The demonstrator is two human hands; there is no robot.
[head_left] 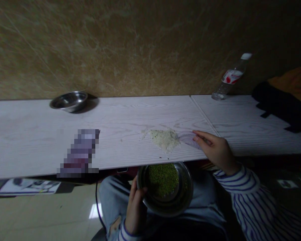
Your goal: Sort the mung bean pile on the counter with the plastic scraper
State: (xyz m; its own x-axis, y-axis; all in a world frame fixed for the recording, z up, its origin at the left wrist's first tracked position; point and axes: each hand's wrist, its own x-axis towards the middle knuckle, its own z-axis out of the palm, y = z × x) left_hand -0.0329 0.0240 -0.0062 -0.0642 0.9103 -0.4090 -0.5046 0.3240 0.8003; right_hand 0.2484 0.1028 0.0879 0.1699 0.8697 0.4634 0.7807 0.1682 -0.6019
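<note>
My left hand (137, 204) grips the left rim of a steel bowl (189, 187), which is tilted over my lap just below the table's front edge. Inside lie many small green beans (163, 179) that look like mung beans. In my right hand (217, 149), a clear purplish protractor (190, 140) is pinched between thumb and fingers. Its far edge touches the right side of a pile of white rice (165, 139) on the table. A few dark specks are scattered in the rice and in front of it.
A second steel bowl (69, 102) stands at the back left of the pale wood table (120, 117). A pixelated flat object (77, 154) lies nearer the front. Against the wall at back right are a plastic bottle (230, 77) and dark cloth (283, 103).
</note>
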